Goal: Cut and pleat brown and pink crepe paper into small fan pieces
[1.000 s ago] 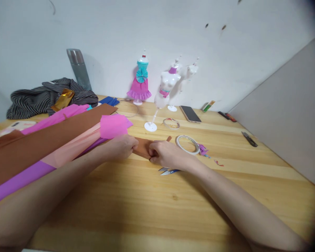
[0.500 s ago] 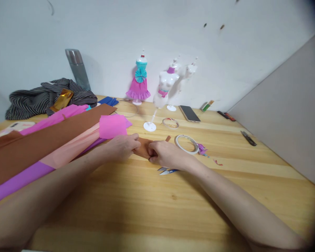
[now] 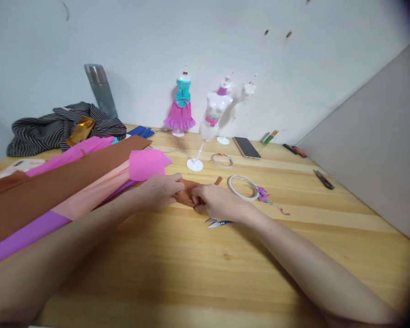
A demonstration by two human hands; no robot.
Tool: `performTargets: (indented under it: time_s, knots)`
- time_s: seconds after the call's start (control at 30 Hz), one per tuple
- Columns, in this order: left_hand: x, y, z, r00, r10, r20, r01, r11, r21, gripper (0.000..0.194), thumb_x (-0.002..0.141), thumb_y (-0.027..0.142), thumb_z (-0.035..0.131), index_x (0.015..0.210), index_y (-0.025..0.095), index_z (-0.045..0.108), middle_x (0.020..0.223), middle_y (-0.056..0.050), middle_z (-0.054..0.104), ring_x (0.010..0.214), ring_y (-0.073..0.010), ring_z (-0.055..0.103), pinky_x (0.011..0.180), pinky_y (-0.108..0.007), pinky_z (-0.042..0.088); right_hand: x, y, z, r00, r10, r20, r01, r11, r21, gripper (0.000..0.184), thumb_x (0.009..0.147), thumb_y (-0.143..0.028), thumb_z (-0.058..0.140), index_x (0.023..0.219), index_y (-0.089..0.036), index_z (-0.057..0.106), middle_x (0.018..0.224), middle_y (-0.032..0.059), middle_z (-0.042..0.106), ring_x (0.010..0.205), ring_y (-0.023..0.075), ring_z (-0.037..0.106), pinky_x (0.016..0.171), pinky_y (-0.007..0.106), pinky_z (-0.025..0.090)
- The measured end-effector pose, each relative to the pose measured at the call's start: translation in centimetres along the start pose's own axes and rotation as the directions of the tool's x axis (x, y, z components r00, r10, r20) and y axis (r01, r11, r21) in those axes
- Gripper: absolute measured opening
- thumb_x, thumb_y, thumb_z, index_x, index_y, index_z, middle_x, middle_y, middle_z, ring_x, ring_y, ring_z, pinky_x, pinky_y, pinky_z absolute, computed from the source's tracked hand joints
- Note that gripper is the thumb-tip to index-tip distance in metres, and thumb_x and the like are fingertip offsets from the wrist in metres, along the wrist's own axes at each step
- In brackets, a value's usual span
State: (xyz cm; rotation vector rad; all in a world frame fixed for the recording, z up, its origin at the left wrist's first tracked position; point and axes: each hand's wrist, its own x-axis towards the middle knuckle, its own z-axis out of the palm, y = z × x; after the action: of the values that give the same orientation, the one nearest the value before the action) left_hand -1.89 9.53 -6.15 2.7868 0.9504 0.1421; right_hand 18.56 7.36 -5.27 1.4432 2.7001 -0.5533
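Note:
Between my two hands, low over the table, is a small piece of brown crepe paper [image 3: 186, 193] with folds along it. My left hand [image 3: 164, 189] pinches its left end, and my right hand [image 3: 210, 199] is closed on its right end. A narrow brown strip [image 3: 218, 181] pokes out just beyond my right knuckles. Under my right wrist lie blue-handled thread snips [image 3: 218, 223], their handles partly covered. Close to the right wrist rests a roll of white tape [image 3: 229, 182]. Left of my hands, a pink paper square [image 3: 146, 165] tops the stacked sheets.
Long brown, peach and purple paper sheets [image 3: 68, 182] cover the left side. Several small white mannequins [image 3: 218, 105] stand at the back, one in a pink skirt [image 3: 180, 114]. A phone [image 3: 246, 148], a bracelet-like ring [image 3: 222, 160] and a folding cutter [image 3: 323, 180] lie to the right.
Both hands keep their grip in nearly the same place. The brown paper between them shows more folds now, and my left fingers have shifted very slightly.

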Motion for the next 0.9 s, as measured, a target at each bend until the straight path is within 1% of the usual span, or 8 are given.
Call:
performTargets:
  time_s: [0.1, 0.17, 0.27, 0.4, 0.57, 0.7, 0.8, 0.9]
  knots:
    - [0.0, -0.1, 0.1, 1.000, 0.001, -0.001, -0.001, 1.000, 0.023, 0.009, 0.075, 0.015, 0.048, 0.081, 0.017, 0.054, 0.093, -0.003, 0.055, 0.072, -0.0138, 0.050, 0.054, -0.025, 0.028, -0.1, -0.1, -0.1, 1.000, -0.003, 0.009, 0.003, 1.000, -0.014, 0.007, 0.069, -0.013, 0.053, 0.072, -0.019, 0.056, 0.070, 0.0005, 0.061, 0.060, 0.0110, 0.050, 0.051, 0.023, 0.025]
    - [0.1, -0.2, 0.2, 0.999, -0.029, 0.014, 0.029, 0.999, 0.021, 0.008, 0.078, 0.018, 0.047, 0.075, 0.017, 0.054, 0.086, -0.003, 0.056, 0.069, -0.0140, 0.050, 0.055, -0.026, 0.028, -0.1, -0.2, -0.2, 1.000, 0.012, 0.013, -0.012, 1.000, -0.028, 0.007, 0.070, -0.014, 0.053, 0.072, -0.019, 0.057, 0.069, 0.0007, 0.060, 0.060, 0.0112, 0.049, 0.051, 0.023, 0.025]
    - [0.1, -0.3, 0.5, 0.998, -0.058, 0.005, 0.058, 0.998, -0.004, 0.014, 0.079, 0.020, 0.045, 0.068, 0.017, 0.053, 0.077, -0.002, 0.056, 0.067, -0.0139, 0.049, 0.055, -0.026, 0.028, -0.2, -0.4, -0.4, 0.999, 0.052, 0.016, -0.051, 0.998, -0.020, 0.008, 0.071, -0.015, 0.054, 0.077, -0.019, 0.057, 0.071, 0.0007, 0.061, 0.058, 0.0111, 0.048, 0.050, 0.023, 0.025]
    - [0.1, -0.5, 0.7, 0.998, -0.064, 0.019, 0.065, 0.997, -0.049, 0.012, 0.078, 0.017, 0.045, 0.070, 0.017, 0.055, 0.078, -0.002, 0.059, 0.070, -0.0142, 0.051, 0.058, -0.026, 0.030, -0.1, -0.2, -0.3, 0.996, 0.085, 0.022, -0.085, 0.996, 0.006, 0.014, 0.070, -0.018, 0.056, 0.083, -0.020, 0.055, 0.074, 0.0011, 0.061, 0.060, 0.0119, 0.050, 0.051, 0.023, 0.025]
    - [0.2, -0.6, 0.8, 0.994, -0.104, 0.031, 0.107, 0.988, -0.111, 0.009, 0.075, 0.015, 0.045, 0.071, 0.018, 0.054, 0.077, -0.001, 0.060, 0.068, -0.0137, 0.051, 0.059, -0.025, 0.032, 0.0, 0.1, -0.1, 0.997, 0.081, 0.011, -0.081, 0.997, 0.005, 0.008, 0.071, -0.020, 0.056, 0.079, -0.019, 0.055, 0.073, 0.0019, 0.061, 0.061, 0.0127, 0.051, 0.051, 0.024, 0.026]
    - [0.2, -0.8, 1.0, 0.994, -0.110, 0.022, 0.111, 0.985, -0.129, 0.009, 0.074, 0.014, 0.044, 0.070, 0.018, 0.051, 0.073, 0.000, 0.058, 0.065, -0.0127, 0.048, 0.058, -0.025, 0.031, 0.0, 0.1, -0.2, 0.997, 0.077, 0.011, -0.077, 0.997, 0.016, 0.006, 0.071, -0.021, 0.058, 0.075, -0.018, 0.055, 0.075, 0.0022, 0.062, 0.061, 0.0123, 0.051, 0.051, 0.024, 0.026]
    - [0.2, -1.0, 1.2, 0.994, -0.108, 0.014, 0.109, 0.981, -0.160, 0.009, 0.073, 0.015, 0.044, 0.070, 0.017, 0.051, 0.073, 0.000, 0.058, 0.064, -0.0123, 0.048, 0.057, -0.025, 0.031, 0.1, -0.1, -0.2, 0.999, 0.049, -0.003, -0.049, 0.999, 0.012, 0.012, 0.073, -0.028, 0.060, 0.073, -0.018, 0.055, 0.076, 0.0028, 0.062, 0.063, 0.0131, 0.052, 0.052, 0.024, 0.027]
    - [0.3, -1.1, 1.2, 0.995, -0.103, 0.007, 0.103, 0.978, -0.182, 0.009, 0.073, 0.014, 0.044, 0.069, 0.017, 0.051, 0.072, 0.001, 0.058, 0.063, -0.0119, 0.047, 0.057, -0.025, 0.031, 0.1, -0.5, -0.1, 0.998, 0.031, -0.059, -0.032, 0.999, -0.018, 0.020, 0.073, -0.036, 0.062, 0.076, -0.018, 0.054, 0.078, 0.0033, 0.062, 0.064, 0.0139, 0.052, 0.052, 0.024, 0.026]
